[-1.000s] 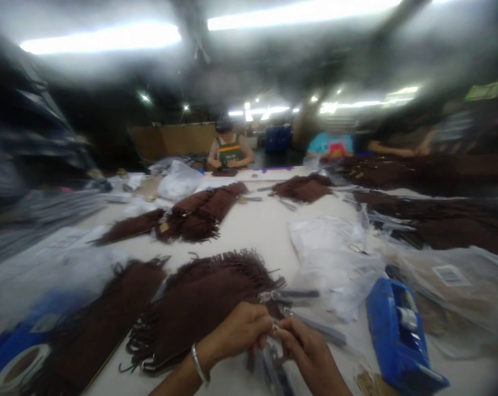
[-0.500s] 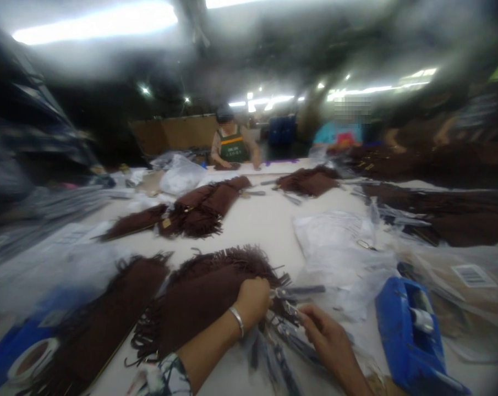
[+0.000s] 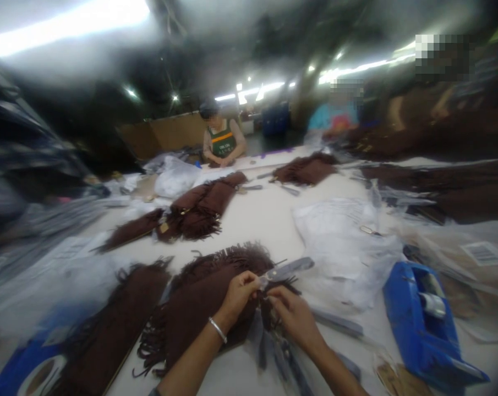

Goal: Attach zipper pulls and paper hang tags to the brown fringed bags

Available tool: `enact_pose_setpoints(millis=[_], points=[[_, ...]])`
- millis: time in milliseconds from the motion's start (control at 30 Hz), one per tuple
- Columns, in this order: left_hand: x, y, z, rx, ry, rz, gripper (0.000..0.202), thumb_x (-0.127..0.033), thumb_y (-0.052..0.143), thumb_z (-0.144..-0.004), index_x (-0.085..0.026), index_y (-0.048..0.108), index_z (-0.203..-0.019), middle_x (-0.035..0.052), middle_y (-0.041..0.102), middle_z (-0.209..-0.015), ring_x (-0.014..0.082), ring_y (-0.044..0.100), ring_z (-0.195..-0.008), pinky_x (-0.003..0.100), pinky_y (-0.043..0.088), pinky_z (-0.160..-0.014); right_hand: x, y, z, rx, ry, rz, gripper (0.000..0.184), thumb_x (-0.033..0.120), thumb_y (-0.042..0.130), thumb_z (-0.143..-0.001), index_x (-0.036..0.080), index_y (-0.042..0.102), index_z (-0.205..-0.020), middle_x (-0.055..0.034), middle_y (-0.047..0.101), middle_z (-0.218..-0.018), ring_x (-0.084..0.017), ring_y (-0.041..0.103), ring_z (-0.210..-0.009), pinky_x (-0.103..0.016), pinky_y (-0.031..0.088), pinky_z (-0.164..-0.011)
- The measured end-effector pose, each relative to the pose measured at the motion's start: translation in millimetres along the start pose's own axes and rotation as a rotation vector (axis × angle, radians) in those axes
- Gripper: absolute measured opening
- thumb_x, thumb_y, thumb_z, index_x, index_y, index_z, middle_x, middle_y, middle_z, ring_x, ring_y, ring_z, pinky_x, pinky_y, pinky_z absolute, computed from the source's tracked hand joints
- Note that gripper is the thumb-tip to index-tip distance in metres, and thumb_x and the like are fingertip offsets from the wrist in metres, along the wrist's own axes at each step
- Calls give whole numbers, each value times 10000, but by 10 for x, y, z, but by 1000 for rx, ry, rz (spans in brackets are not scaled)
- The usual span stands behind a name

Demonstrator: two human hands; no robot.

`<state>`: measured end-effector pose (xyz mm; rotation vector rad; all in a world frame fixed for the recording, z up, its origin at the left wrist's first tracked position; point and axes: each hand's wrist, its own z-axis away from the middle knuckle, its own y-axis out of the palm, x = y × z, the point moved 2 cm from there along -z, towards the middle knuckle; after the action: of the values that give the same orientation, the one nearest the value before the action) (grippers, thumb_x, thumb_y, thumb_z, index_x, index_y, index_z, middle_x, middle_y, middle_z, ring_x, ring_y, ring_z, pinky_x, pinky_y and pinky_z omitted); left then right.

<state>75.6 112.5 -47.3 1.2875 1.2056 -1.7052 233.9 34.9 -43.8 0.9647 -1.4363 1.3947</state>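
Observation:
A dark brown fringed bag (image 3: 203, 300) lies flat on the table, and both my hands are over its right end. My left hand (image 3: 241, 300), with a silver bangle at the wrist, pinches the near end of a strap (image 3: 290, 268) in a grey wrap, which points up to the right. Just beside it, my right hand (image 3: 294, 319) is closed, thumb and finger together at a small shiny metal clasp; the fingers partly hide it. Below the hands hang several more grey-wrapped straps (image 3: 288, 357), blurred. Another wrapped strap (image 3: 339, 322) lies right of my right hand.
A blue tape dispenser (image 3: 422, 324) stands at right, beside clear plastic bags (image 3: 339, 231). Another brown fringed bag (image 3: 112, 324) and a tape roll (image 3: 42, 377) are at left. More brown bags (image 3: 203, 206) lie farther back. A co-worker (image 3: 224, 140) is across the table.
My hands have come closer together; the right moved left and up beside the left. My left hand turned, and the strap at its fingertips now tilts upward. The view shifted slightly.

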Motion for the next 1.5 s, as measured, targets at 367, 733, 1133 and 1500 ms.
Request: enact_pose_setpoints(millis=[367,733,1133,1500], points=[[-75,38,63,146,-24,285,379,-449,767,-685,-146,606,-845,-17,575,-671,109,496,-586,219,391,-570,204,49,-216,-94,-107,-137,222,411,530,-869,220,643,-878,-11,669,-800,-184,613,-771,-295,469,-736],[-72,-57,93,-2,15,224,259,-396,698,-771,-144,655,-813,-42,498,-521,104,435,-508,227,335,-545,-108,-43,-342,-22,44,-186,244,439,528,-838,212,615,-853,24,603,-617,-144,576,-554,-245,452,-533],[-29,-68,96,-43,-4,301,294,-439,688,-786,-150,639,-794,-53,476,-530,95,391,-523,227,311,-562,-245,166,-344,-35,146,-309,291,487,532,-824,203,590,-800,50,564,-560,-96,506,-445,-201,364,-441],[70,-84,42,-24,-37,375,349,-477,647,-824,-133,606,-860,-65,446,-488,75,345,-476,210,271,-512,-157,235,-312,-28,266,-637,307,500,614,-757,204,534,-769,111,377,-507,-42,254,-383,-178,159,-390]])
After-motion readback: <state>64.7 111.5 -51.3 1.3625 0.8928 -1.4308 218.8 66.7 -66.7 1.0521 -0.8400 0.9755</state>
